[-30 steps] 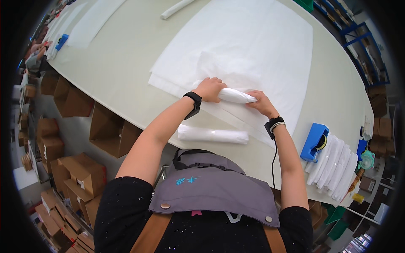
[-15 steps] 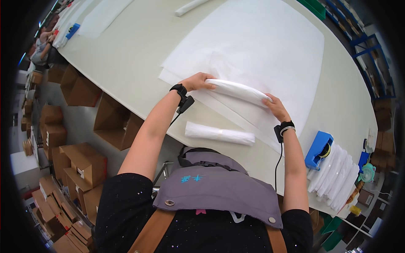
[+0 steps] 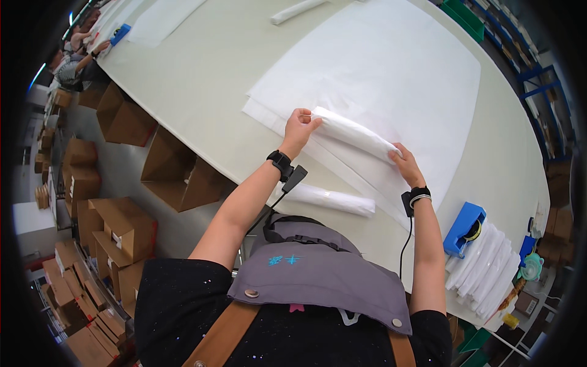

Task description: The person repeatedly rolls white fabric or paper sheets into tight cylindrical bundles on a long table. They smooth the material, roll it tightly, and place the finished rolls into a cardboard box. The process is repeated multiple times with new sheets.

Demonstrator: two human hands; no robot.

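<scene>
A rolled thin white sheet (image 3: 354,133) lies slantwise between my hands, over a stack of large flat white sheets (image 3: 391,67) on the table. My left hand (image 3: 298,129) is closed at the roll's left end, thumb against it and fingertips curled at a thin white edge. My right hand (image 3: 408,165) grips the other end, thumb on the near side; part of its fingers is hidden by the roll. Nearer my body a second white roll (image 3: 333,200), with a band of tape around its middle, lies on the table, partly behind my left wrist device.
At right stand a blue tape dispenser (image 3: 463,229) and a pile of white rolls (image 3: 486,269). Another roll (image 3: 296,11) lies at the far edge. Open cardboard boxes (image 3: 180,168) line the table's left side. Two people (image 3: 73,61) work at the far left.
My left hand has turned more upright, its fingers now curled at the roll's end. The roll has straightened and tilts down to the right. The whole view has shifted slightly.
</scene>
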